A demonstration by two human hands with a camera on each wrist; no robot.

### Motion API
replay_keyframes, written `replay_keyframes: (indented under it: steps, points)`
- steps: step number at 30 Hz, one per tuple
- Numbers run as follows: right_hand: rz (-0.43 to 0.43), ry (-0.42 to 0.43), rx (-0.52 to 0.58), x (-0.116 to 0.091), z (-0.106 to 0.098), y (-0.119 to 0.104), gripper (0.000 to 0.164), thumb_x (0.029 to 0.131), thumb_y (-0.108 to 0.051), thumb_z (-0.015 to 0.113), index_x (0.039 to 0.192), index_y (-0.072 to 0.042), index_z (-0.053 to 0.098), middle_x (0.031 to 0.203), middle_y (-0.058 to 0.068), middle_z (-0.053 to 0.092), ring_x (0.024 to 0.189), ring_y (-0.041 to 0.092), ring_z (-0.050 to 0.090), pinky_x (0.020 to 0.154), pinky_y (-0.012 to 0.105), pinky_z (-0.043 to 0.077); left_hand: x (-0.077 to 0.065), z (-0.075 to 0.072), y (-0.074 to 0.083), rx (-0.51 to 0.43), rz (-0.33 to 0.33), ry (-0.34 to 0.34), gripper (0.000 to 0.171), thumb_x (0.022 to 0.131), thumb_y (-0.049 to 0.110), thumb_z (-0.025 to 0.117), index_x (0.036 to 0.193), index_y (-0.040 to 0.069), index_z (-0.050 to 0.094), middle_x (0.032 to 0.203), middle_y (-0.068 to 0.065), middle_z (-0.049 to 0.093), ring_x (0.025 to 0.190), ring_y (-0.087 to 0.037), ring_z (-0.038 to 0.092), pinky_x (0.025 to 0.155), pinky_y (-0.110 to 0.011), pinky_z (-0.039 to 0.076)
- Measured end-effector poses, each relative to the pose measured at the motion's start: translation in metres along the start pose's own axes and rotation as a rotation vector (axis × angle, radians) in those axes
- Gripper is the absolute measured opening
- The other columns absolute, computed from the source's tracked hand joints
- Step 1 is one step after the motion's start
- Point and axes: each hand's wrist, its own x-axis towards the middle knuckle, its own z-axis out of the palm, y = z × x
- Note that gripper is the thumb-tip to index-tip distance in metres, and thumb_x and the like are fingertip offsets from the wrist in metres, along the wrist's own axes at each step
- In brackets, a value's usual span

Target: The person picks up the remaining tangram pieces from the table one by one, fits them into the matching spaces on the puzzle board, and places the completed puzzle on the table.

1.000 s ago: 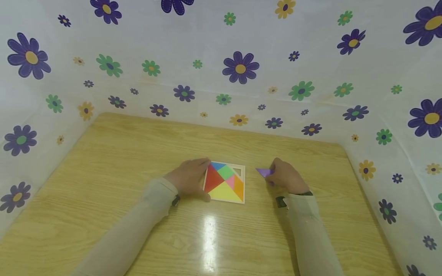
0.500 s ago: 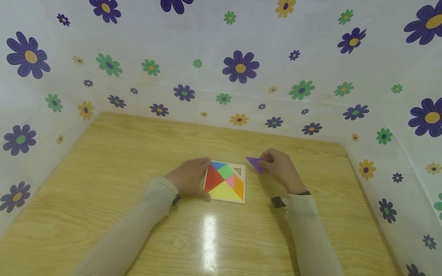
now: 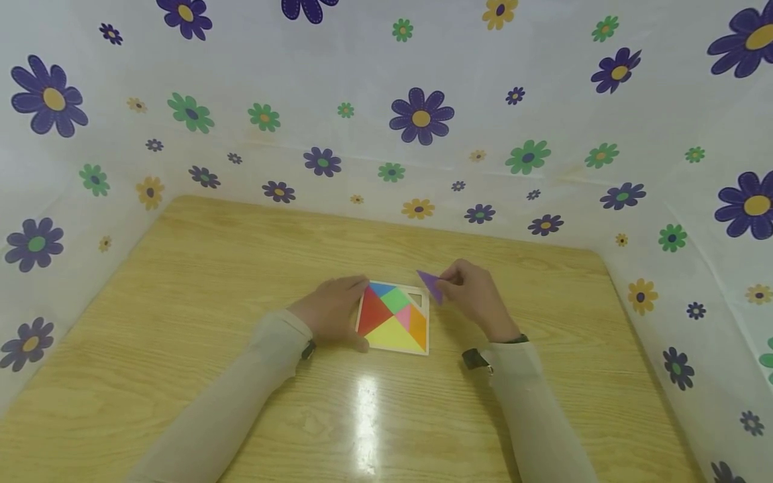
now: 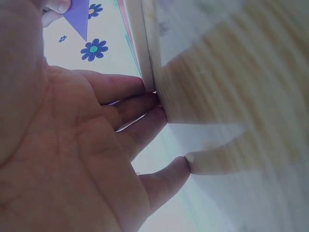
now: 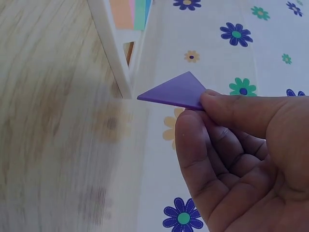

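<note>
A tangram tray (image 3: pixel 398 351) with a pale rim lies mid-table, holding red, yellow, blue, green, pink and orange pieces. Its far right corner shows a bare triangular recess (image 3: pixel 417 299). My left hand (image 3: pixel 329 310) rests along the tray's left side, fingers at the far left corner and thumb by the near one. In the left wrist view, its fairly straight fingertips touch the table beside the tray's edge (image 4: pixel 137 43). My right hand (image 3: pixel 474 295) pinches a purple triangle tangram piece (image 5: pixel 174 91) between thumb and forefinger. That piece is tilted above the tray's far right corner.
The wood-grain table (image 3: pixel 241 248) extends around the tray on every side. A white flower-printed sheet (image 3: pixel 362 80) rises behind it and along its left and right sides. Light glares off the table (image 3: pixel 366 422) in front of the tray.
My right hand has lifted the purple triangle piece and carried it left, from beside the tray to its far right corner. The left hand and the tray stay where they were.
</note>
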Motion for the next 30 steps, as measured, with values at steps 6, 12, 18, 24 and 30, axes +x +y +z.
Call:
replay_keyframes:
  steps: [6,12,18,24,30]
  points:
    - [-0.032,-0.011,-0.004,0.0,0.004,0.001,0.012,0.098,-0.016,0.07,0.105,-0.006,0.068,0.1,0.009,0.071,0.091,0.025,0.063,0.079,0.037,0.054,0.0,-0.001,0.003,0.01,0.002,-0.007,0.119,0.073,0.063,0.084,0.163,0.007,0.03,0.167,-0.007,0.033,0.154,-0.028,0.03,0.126,-0.047,0.024]
    - [-0.056,-0.02,0.001,0.0,0.009,0.002,0.012,0.098,-0.016,0.071,0.106,-0.007,0.068,0.101,0.009,0.072,0.092,0.025,0.064,0.084,0.039,0.056,0.0,-0.001,0.004,0.003,0.001,-0.016,0.119,0.074,0.063,0.084,0.163,0.006,0.029,0.168,-0.008,0.031,0.155,-0.029,0.028,0.126,-0.047,0.024]
    - [-0.035,-0.048,0.016,-0.001,0.015,-0.003,0.013,0.098,-0.016,0.071,0.105,-0.007,0.067,0.103,0.009,0.072,0.095,0.026,0.064,0.087,0.041,0.056,0.003,0.002,0.002,0.0,-0.001,-0.012,0.12,0.072,0.065,0.084,0.163,0.007,0.03,0.168,-0.007,0.032,0.154,-0.029,0.029,0.126,-0.047,0.024]
    - [-0.062,-0.047,-0.001,0.002,0.02,-0.005,0.013,0.098,-0.016,0.071,0.106,-0.006,0.067,0.102,0.01,0.072,0.094,0.026,0.065,0.086,0.042,0.056,0.004,0.001,0.001,0.013,0.0,-0.013,0.122,0.072,0.066,0.083,0.163,0.005,0.028,0.168,-0.009,0.03,0.155,-0.03,0.029,0.126,-0.048,0.024]
    - [-0.08,-0.056,-0.024,0.008,0.029,-0.003,0.011,0.097,-0.012,0.07,0.105,-0.005,0.069,0.101,0.01,0.073,0.093,0.026,0.066,0.085,0.042,0.058,0.001,-0.003,0.004,0.019,0.004,-0.018,0.121,0.073,0.064,0.083,0.163,0.004,0.028,0.168,-0.01,0.031,0.154,-0.031,0.03,0.125,-0.048,0.026]
